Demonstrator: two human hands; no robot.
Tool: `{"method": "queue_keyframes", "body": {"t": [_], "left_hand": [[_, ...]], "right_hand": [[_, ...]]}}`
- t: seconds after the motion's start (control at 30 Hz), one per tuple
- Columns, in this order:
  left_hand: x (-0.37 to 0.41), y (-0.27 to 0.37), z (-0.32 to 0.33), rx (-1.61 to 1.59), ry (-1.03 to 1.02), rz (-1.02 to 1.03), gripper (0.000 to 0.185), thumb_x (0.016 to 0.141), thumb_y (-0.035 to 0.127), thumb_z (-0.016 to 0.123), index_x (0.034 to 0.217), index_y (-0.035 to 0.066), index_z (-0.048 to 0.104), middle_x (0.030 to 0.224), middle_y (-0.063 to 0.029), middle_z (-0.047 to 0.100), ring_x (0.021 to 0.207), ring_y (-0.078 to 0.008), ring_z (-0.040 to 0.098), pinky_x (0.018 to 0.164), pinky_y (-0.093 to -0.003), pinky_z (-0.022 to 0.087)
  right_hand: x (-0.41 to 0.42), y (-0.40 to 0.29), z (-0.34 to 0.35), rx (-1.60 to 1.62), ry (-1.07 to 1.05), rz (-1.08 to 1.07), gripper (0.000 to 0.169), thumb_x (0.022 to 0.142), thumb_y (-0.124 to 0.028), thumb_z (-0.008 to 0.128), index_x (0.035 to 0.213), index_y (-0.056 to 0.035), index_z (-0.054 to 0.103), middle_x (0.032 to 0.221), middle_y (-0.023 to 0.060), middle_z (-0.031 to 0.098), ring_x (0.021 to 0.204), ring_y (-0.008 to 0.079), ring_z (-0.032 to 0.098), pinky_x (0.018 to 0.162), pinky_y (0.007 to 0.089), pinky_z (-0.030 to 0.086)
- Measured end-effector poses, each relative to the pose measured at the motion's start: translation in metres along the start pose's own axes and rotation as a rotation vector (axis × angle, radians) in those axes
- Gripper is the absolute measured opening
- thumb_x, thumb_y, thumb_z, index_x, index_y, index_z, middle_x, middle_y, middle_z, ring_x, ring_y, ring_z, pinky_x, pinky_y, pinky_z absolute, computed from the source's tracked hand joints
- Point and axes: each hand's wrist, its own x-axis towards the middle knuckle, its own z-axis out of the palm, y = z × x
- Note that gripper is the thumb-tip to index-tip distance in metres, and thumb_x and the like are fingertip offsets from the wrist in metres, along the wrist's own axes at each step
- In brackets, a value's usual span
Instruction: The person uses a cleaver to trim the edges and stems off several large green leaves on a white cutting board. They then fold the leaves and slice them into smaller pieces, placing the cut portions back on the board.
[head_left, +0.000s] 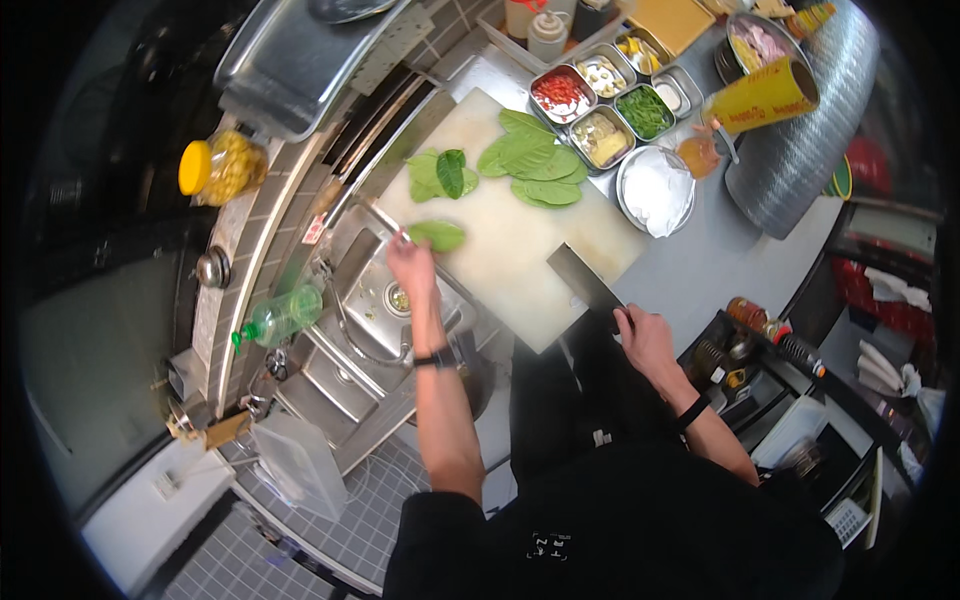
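My right hand (643, 337) grips the dark handle of a cleaver (581, 277), its broad blade over the lower right part of a white cutting board (495, 277). At the board's left edge, by the sink, my left hand (412, 262) pinches one end of a green leaf (441, 235); hand and leaf are slightly blurred. Farther up the board lies a small group of leaves (424, 174), with a darker leaf (451, 172) on top. A larger spread of overlapping leaves (532, 154) lies to its right, close to the metal containers.
Beyond the board stand metal containers of chopped red pieces (561, 94) and greens (643, 111), plus a bowl with white lining (657, 189). Left is a steel sink (367, 289) with a green pump bottle (281, 315). A foil-like roll (802, 135) lies at right.
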Motion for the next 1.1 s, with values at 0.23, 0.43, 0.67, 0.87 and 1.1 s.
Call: {"method": "queue_keyframes", "body": {"t": [0.23, 0.43, 0.67, 0.87, 1.1], "left_hand": [[-0.115, -0.023, 0.016, 0.454, -0.763, 0.042, 0.018, 0.108, 0.0, 0.071, 0.123, -0.004, 0.08, 0.118, -0.0109, 0.078, 0.11, -0.0254, 0.077, 0.093, -0.04, 0.061], [-0.139, 0.005, 0.073, 0.83, -0.404, 0.82, 0.025, 0.1, 0.0, 0.079, 0.124, 0.003, 0.083, 0.11, -0.0146, 0.071, 0.108, -0.0372, 0.067, 0.099, -0.048, 0.058], [-0.147, -0.07, 0.069, 0.594, -0.357, 0.706, 0.02, 0.097, -0.002, 0.084, 0.116, 0.005, 0.083, 0.114, -0.012, 0.072, 0.111, -0.0363, 0.068, 0.097, -0.0485, 0.056], [-0.148, -0.058, 0.081, 0.676, -0.425, 0.793, 0.02, 0.095, 0.004, 0.088, 0.113, 0.009, 0.083, 0.117, -0.0073, 0.074, 0.114, -0.0307, 0.069, 0.1, -0.0456, 0.05], [-0.143, -0.072, 0.077, 0.642, -0.412, 0.84, 0.02, 0.093, 0.004, 0.089, 0.111, 0.011, 0.083, 0.12, -0.0023, 0.077, 0.117, -0.0288, 0.069, 0.106, -0.0466, 0.047]], "right_hand": [[0.013, -0.009, 0.011, 0.332, -0.061, 0.182, 0.036, 0.116, -0.031, 0.073, 0.113, 0.0035, 0.082, 0.084, 0.0301, 0.074, 0.072, 0.0461, 0.075, 0.069, 0.0502, 0.059], [0.01, 0.025, 0.046, 0.39, -0.086, 0.282, 0.048, 0.119, -0.035, 0.072, 0.1, 0.0093, 0.074, 0.07, 0.0211, 0.06, 0.064, 0.019, 0.055, 0.062, 0.0424, 0.048], [0.008, 0.053, 0.094, 0.546, -0.177, 0.396, 0.064, 0.121, -0.042, 0.07, 0.084, 0.0075, 0.055, 0.071, 0.0081, 0.035, 0.071, 0.0133, 0.037, 0.06, 0.0436, 0.037], [0.005, 0.067, 0.109, 0.573, -0.238, 0.395, 0.065, 0.124, -0.045, 0.066, 0.081, 0.0015, 0.048, 0.074, -0.0026, 0.035, 0.072, 0.0101, 0.035, 0.059, 0.0398, 0.034], [0.004, 0.06, 0.107, 0.557, -0.249, 0.418, 0.068, 0.121, -0.045, 0.069, 0.08, 0.0059, 0.049, 0.074, 0.0068, 0.03, 0.071, 0.0137, 0.035, 0.059, 0.045, 0.036]]}}
